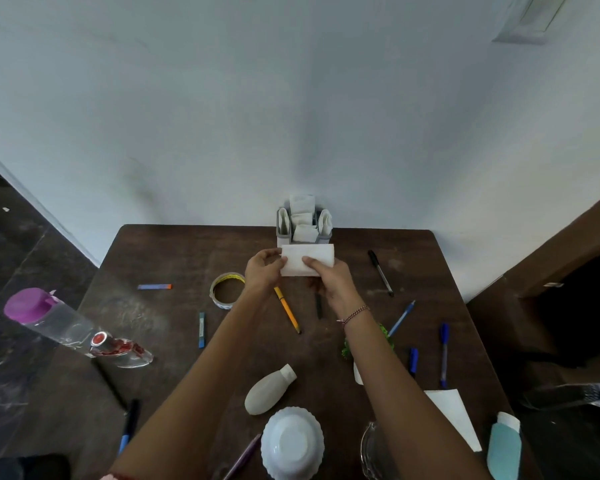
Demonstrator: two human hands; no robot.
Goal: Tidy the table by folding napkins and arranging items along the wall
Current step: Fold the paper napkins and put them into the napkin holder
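The left hand (263,270) and right hand (331,284) pinch 1 folded napkin (317,253) between them, close together. The napkin holder (280,231) just behind the hands looks full. Pushing this napkin in may crumple it or tip the holder.

You have dark floor (11,258) with a small pale scrap (6,209) at left and brown furniture (568,244) at right.

The light is soft and rather dim, with a cool bluish tint on the wall (291,98), where faint grey shadows rise above the table (174,258). The wide lens bends the edges strongly, so the bottle (66,323) at the left leans outward. Everything looks slightly soft and blurred.
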